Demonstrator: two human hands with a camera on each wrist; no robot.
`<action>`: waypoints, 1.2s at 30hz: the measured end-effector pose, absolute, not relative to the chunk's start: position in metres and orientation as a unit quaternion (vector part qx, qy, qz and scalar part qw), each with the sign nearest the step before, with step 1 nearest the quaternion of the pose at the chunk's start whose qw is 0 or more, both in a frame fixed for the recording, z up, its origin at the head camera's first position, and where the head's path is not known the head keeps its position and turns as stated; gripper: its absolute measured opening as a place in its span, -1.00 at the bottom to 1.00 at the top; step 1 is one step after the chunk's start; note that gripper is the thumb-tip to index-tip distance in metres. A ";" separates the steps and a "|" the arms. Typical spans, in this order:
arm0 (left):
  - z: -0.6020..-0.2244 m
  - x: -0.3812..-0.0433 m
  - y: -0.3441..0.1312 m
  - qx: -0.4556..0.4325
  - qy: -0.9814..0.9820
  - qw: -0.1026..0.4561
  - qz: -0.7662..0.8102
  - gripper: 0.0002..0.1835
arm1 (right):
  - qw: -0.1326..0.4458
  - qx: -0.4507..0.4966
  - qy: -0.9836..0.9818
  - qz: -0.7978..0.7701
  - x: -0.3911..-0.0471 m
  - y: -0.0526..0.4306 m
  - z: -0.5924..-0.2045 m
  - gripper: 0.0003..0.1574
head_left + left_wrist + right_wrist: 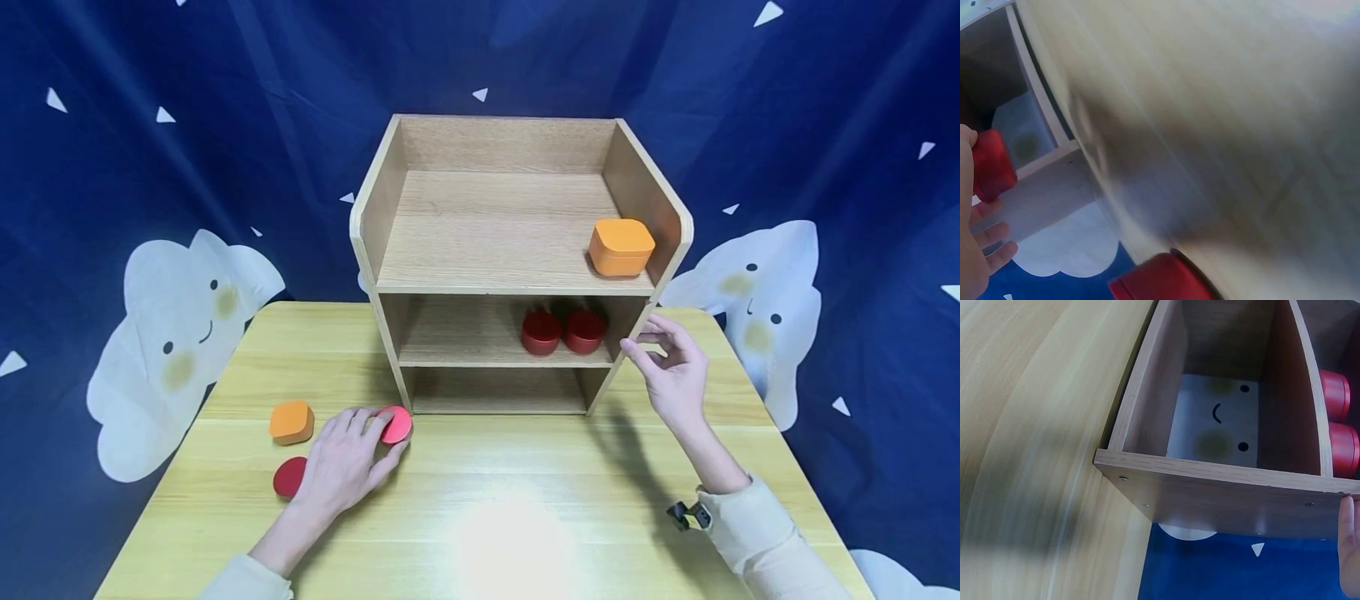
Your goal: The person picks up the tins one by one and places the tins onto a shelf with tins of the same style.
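- Nearest on the desk point(525, 500), the left hand point(341, 467) lies palm down with its fingers curled over a round red tin point(396, 425), gripping it from above where it sits just in front of the shelf unit's lower left corner.
- Just beside that wrist lies a darker red tin point(288, 477), with a small orange tin point(292, 422) behind it; both lie loose on the desk, untouched.
- The right hand point(671, 371) hovers by the right side wall of the wooden shelf unit point(517, 267), fingers loosely bent and holding nothing.
- Farther in, two red tins point(562, 332) sit side by side on the middle shelf; a larger orange tin point(621, 247) sits on the top shelf, close to the right wall.
- The left wrist view, blurred, shows the thumb side against the gripped tin, which the head view hides.
- The right wrist view looks through the open-backed unit to the cloud-printed backdrop point(1216, 419) behind it, and shows a fingertip at the unit's edge.
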State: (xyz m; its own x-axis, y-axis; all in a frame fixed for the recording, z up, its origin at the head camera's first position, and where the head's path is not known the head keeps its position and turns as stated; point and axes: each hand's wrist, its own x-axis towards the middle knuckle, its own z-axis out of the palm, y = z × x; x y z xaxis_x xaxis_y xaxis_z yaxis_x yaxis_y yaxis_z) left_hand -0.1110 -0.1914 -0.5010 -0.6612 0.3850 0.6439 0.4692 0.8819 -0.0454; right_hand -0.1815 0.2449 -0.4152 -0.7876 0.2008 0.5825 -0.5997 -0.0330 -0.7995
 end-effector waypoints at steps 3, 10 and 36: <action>-0.495 -0.111 -0.185 -0.235 -0.909 0.336 -0.067 -0.48 | 0.287 0.158 -0.634 0.701 -0.182 0.245 -0.416 -0.42; -0.484 -0.115 -0.168 -0.248 -0.892 0.367 -0.092 -0.49 | 0.288 0.156 -0.638 0.697 -0.183 0.246 -0.416 -0.42; -0.454 -0.130 -0.119 -0.303 -0.846 0.423 -0.116 -0.52 | 0.287 0.168 -0.623 0.708 -0.182 0.245 -0.417 -0.40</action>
State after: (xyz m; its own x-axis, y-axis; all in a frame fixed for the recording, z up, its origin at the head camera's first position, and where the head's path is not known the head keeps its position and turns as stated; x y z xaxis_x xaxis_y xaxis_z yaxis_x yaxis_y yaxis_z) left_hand -0.1298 -0.1193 -0.4542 -0.4589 0.4152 0.7855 0.6116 0.7889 -0.0597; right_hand -0.1824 0.2451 -0.4168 -0.7788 0.1971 0.5955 -0.6156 -0.0586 -0.7858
